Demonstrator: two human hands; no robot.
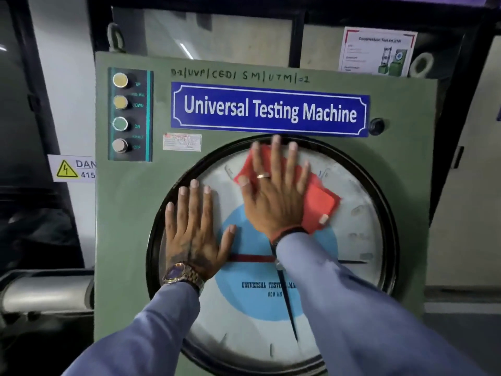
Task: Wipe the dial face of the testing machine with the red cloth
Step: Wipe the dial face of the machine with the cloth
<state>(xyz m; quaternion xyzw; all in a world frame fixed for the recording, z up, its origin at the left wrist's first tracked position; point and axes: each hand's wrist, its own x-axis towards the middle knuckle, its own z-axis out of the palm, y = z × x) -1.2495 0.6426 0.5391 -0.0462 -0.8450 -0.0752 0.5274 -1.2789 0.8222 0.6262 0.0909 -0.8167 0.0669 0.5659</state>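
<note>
Red cloth [318, 204] lies flat on the dial face [352, 191] of the testing machine [130, 202], in the upper part of the dial, just under the top of the black rim [390, 213]. We press it there with our right hand [273, 196], palm down and fingers spread wide; nothing is pinched or gripped, the cloth is simply pinned between the open palm and the glass. Cloth shows on both sides of this hand: one corner sticks out past the thumb side toward the upper left, and a larger square portion extends from under the little-finger side toward the right edge of the dial. Fingertips [276, 139] of the right hand reach the top rim, just below the blue nameplate [269, 109] reading "Universal Testing Machine".

Our left hand [195, 234] rests flat on the left part of the dial, fingers open and spread, holding nothing, well apart from the cloth. Its little finger lies near the left rim. A wristwatch [180, 275] sits on that wrist, and a ring [263, 175] on the right hand.

Below the hands we note the pale blue centre disc [244, 294], a red pointer [252, 258] and a black pointer [288, 302]. Four round push buttons [120, 112] stand in a column at the upper left corner of the green panel.
</note>
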